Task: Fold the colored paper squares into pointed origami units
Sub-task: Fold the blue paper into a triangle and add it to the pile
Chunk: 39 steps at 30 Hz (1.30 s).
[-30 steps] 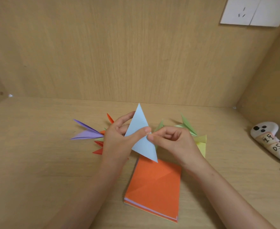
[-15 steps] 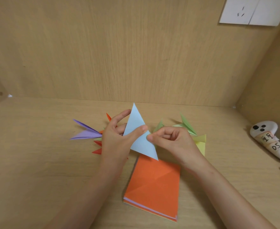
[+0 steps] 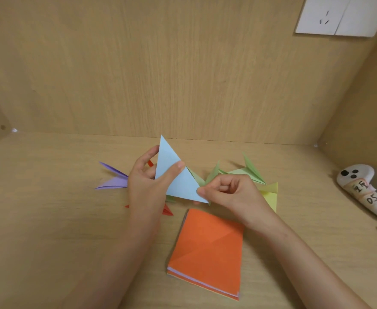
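Blue paper triangle (image 3: 183, 186) is held above the counter (image 3: 49, 219): our left hand (image 3: 145, 186) grips its middle, our right hand (image 3: 232, 195) pinches its lower corner.

The tape label (image 3: 372, 199) on the white handle (image 3: 354, 177) reads "DS"; characters above illegible.

Looks like a home desk nook: wood-grain tabletop (image 3: 49, 219), matching wall panels (image 3: 138, 74), white wall socket (image 3: 325, 17).
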Motion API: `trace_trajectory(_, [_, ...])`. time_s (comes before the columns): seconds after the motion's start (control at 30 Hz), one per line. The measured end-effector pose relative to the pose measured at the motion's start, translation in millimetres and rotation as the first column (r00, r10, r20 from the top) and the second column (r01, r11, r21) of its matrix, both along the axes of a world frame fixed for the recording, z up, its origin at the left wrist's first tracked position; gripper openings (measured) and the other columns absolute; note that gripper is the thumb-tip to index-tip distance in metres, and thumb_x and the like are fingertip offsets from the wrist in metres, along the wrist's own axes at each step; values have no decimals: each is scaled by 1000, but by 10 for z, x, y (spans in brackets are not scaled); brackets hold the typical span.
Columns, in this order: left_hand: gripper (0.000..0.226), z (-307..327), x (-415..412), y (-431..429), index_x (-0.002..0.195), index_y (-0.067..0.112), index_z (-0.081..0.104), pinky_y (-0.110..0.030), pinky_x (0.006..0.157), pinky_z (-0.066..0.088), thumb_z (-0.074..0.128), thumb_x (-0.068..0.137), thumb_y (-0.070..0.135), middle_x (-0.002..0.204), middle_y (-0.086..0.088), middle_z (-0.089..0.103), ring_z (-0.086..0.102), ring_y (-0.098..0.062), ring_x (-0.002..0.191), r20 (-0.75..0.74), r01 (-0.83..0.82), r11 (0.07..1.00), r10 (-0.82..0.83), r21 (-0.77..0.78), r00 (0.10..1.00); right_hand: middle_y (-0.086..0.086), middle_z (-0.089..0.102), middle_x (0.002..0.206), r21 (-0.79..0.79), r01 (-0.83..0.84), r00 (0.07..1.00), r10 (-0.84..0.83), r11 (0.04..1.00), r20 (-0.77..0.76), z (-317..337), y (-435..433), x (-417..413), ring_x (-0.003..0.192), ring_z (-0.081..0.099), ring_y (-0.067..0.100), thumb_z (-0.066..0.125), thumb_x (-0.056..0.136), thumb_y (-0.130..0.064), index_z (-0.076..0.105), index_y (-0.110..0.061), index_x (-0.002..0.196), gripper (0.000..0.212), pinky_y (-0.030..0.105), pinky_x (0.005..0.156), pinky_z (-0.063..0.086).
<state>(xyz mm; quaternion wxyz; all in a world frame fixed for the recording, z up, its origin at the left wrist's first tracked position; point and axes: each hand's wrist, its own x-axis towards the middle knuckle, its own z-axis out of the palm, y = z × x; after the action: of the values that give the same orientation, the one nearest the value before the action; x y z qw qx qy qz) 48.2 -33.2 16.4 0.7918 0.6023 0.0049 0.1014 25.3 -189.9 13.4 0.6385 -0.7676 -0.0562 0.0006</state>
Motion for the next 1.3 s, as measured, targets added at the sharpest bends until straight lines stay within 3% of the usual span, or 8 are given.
trace_trajectory(0.1, [49,14,31,23,117,28,52,-18,62,55,76,77,13,83,3,75,71,-10,75,-15,-62,998,62,-30,998,15,72,74,-72,-20,999,22,997,40,-22,-32,1,55,37,15,73,83,-20,72,-17,64,20,26,51,26])
trace_trajectory(0.27, [50,23,53,84,121,26,52,-14,60,53,76,78,17,86,4,74,70,-5,74,-13,-103,994,103,-20,995,-2,70,64,-145,-22,997,34,989,76,-43,-57,9,54,37,9,71,84,-17,71,-12,67,19,20,50,26])
trace_trajectory(0.4, [50,18,45,53,119,28,52,-20,69,56,77,77,17,82,5,75,71,-9,79,-10,-50,999,50,-14,999,-1,72,72,-59,102,986,-93,993,138,-19,-82,14,66,56,7,69,84,-16,67,-19,66,19,18,63,39])
trace_trajectory(0.53, [47,17,17,24,114,30,52,-20,66,56,76,77,13,83,2,75,72,-12,78,14,0,1000,0,-7,1000,0,53,63,-116,231,952,-201,966,230,-48,-93,28,60,42,7,72,83,-32,63,-18,66,23,19,56,32])
trace_trajectory(0.63, [50,8,-6,13,118,28,53,-19,63,54,77,77,13,83,2,75,72,-13,77,13,26,1000,-26,9,1000,8,58,73,-107,258,929,-216,960,300,-50,-91,33,64,44,9,72,78,-36,65,-19,69,20,20,59,33])
trace_trajectory(0.73, [49,-16,-22,-36,114,30,53,-22,66,56,78,75,12,79,4,75,72,-12,75,16,81,995,-82,62,997,1,68,82,-10,185,942,-175,983,288,-38,-26,27,72,52,10,75,79,-19,70,-20,78,5,15,67,39])
trace_trajectory(0.83, [49,-44,-31,-100,108,33,54,-22,63,56,77,74,8,75,6,75,70,-9,69,24,128,988,-130,84,991,-3,67,75,40,149,954,-154,988,258,-62,19,34,71,51,8,75,77,-10,72,-18,79,9,13,67,40])
trace_trajectory(1.3, [58,-66,-21,-116,120,25,52,-21,60,55,76,73,1,75,0,75,69,-10,66,-13,157,987,-157,17,987,-14,68,68,5,151,968,-149,989,202,-27,47,15,62,51,-3,73,80,-10,71,-21,71,14,14,64,40])
